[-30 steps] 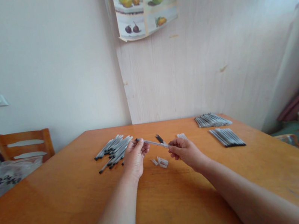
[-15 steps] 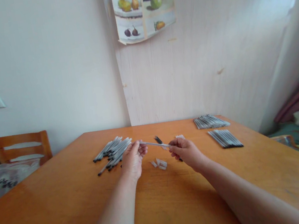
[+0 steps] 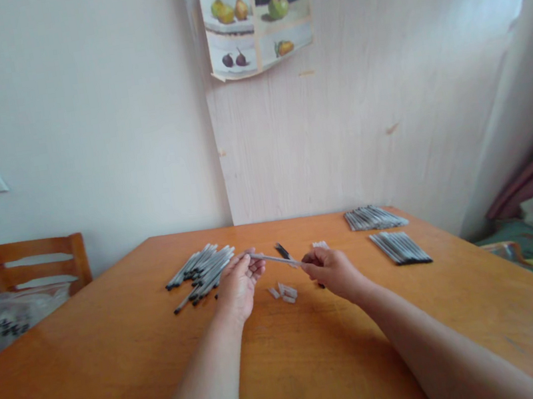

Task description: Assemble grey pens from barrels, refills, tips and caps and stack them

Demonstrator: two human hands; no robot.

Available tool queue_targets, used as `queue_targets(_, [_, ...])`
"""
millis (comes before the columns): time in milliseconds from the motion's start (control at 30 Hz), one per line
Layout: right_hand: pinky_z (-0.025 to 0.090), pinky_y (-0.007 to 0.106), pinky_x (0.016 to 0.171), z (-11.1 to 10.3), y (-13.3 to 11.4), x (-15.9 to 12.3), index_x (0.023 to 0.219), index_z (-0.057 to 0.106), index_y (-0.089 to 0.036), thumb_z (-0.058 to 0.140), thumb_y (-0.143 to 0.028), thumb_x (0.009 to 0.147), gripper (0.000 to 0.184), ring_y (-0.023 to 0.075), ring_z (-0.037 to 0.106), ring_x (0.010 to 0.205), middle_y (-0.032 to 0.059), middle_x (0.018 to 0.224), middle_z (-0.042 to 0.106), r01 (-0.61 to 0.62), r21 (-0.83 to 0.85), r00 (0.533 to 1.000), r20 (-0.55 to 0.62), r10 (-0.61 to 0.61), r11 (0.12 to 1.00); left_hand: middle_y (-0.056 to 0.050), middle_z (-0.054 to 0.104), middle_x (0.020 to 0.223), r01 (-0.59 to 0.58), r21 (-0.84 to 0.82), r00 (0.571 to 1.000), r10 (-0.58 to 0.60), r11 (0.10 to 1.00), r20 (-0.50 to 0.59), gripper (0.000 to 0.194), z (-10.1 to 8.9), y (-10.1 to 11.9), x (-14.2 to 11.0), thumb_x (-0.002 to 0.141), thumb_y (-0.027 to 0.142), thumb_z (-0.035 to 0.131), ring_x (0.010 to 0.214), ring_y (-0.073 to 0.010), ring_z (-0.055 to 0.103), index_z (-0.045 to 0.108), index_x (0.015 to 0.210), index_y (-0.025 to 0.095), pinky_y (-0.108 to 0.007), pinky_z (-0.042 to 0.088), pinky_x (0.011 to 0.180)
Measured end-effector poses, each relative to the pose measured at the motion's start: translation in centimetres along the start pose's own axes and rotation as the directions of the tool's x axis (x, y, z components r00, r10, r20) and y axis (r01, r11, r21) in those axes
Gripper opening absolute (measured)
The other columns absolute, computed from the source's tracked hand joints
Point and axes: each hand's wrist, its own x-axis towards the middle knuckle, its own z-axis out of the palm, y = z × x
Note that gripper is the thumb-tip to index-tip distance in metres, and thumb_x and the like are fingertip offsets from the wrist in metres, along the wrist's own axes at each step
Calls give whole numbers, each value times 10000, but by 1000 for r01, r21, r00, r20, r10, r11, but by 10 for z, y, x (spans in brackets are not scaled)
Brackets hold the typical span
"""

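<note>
A slim, pale pen (image 3: 274,258) spans the gap between my two hands above the table. My left hand (image 3: 239,283) is closed on one end of it, thumb and fingers pinching. The other end sits in the pinched fingers of my right hand (image 3: 329,269). Beneath the pen lie small clear-white pieces (image 3: 287,292), too small to name. Behind it rests a dark pen-like item (image 3: 282,251). A loose pile of pens (image 3: 204,270) with black ends lies just left of my left hand. More white pieces (image 3: 320,245) show behind my right hand.
Two neat rows of pens lie on the right: a nearer row (image 3: 400,248) and a farther row (image 3: 374,217). The wooden table (image 3: 119,357) meets the wall at its back. A chair (image 3: 36,263) with a plastic bag (image 3: 16,316) stands at the left.
Both hands keep hold of the pen, nearly in the same place. The pen's right end has dipped slightly, and the fingers of my right hand have shifted a little.
</note>
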Motion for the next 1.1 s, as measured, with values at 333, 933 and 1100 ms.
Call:
queue_targets(333, [330, 231, 496, -5, 0, 1, 750, 672, -166, 567, -319, 806, 194, 121, 500, 541, -7, 589, 562, 102, -137, 995, -3, -104, 985, -95, 732, 878, 26, 5, 1000, -26, 1000, -11, 278, 1, 2, 0, 748, 168, 612, 823, -180, 700, 622, 1024, 137, -293, 531, 747])
queue_targets(933, [322, 252, 551, -6, -3, 1, 742, 637, -188, 569, -333, 834, 184, 137, 505, 596, 2, 634, 581, 143, -240, 979, -104, -172, 960, -62, 705, 741, -49, 228, 991, 76, 972, -113, 286, -4, -9, 7, 682, 248, 641, 668, -167, 672, 645, 947, 140, -278, 510, 649])
queue_targets(1100, [321, 250, 541, -5, -1, 1, 751, 636, -187, 564, -346, 836, 194, 132, 494, 572, -4, 615, 572, 144, -236, 980, -100, -171, 961, -32, 677, 686, -78, 341, 985, 125, 937, -119, 220, -7, -14, 10, 670, 250, 645, 599, -147, 624, 666, 869, 159, -242, 464, 571])
